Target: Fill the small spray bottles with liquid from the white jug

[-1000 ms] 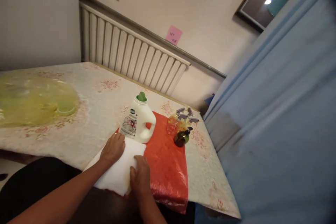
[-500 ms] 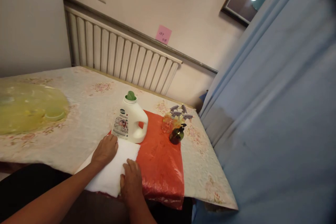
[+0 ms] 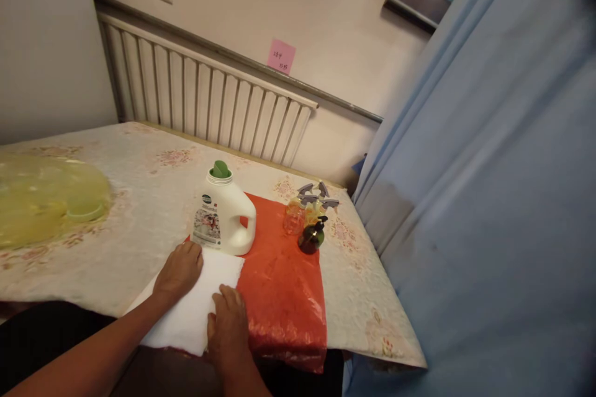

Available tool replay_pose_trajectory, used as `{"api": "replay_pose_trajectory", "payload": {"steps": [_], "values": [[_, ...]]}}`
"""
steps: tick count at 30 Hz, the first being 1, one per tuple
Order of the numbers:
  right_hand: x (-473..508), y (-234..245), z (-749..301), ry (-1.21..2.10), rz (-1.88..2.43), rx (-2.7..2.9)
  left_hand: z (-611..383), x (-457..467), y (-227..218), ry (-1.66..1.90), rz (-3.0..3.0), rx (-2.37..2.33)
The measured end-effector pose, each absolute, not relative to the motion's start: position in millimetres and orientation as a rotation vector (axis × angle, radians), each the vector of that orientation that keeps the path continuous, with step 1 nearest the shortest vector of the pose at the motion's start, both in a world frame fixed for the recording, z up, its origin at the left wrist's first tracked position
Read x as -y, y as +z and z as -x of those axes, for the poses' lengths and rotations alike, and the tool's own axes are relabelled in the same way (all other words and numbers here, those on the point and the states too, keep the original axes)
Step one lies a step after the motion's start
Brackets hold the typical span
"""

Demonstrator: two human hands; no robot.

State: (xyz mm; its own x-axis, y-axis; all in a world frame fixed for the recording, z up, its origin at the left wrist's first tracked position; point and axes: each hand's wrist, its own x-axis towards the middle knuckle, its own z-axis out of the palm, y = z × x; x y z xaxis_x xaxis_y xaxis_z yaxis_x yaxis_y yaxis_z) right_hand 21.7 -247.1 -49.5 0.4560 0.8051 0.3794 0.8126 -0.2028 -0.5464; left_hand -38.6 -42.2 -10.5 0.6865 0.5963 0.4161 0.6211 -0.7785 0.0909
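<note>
A folded white towel (image 3: 186,316) lies at the near edge of the table, partly on a red plastic bag (image 3: 284,298). My left hand (image 3: 179,270) rests on the towel's far left part, palm down with its fingers stretched forward. At the right edge of the towel, my right hand (image 3: 228,325) lies with fingers slightly bent and apart, touching the cloth. Just beyond the towel stands a cream plastic jug (image 3: 228,217) with a picture label. A green scoop or cap (image 3: 220,169) sits in the jug's mouth.
Several small spray bottles (image 3: 310,201) and a dark pump bottle (image 3: 311,239) stand at the bag's far right. A yellowish translucent sheet or bag (image 3: 46,198) covers the table's left. A blue curtain (image 3: 465,198) hangs at right; a radiator (image 3: 200,87) is behind.
The view has shifted slightly, so the jug and towel appear a little further left. Both hands keep almost the same place on the towel.
</note>
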Motion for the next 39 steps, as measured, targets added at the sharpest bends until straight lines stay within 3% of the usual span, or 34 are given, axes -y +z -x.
{"api": "replay_pose_trajectory", "payload": {"steps": [31, 39], "values": [[249, -46, -19, -0.052, 2.049, 1.389, 42, 48, -10, -0.691, 2.999, 1.064], [249, -45, -19, -0.067, 2.042, 1.401, 50, 78, -27, -0.860, 3.099, 0.797]]}}
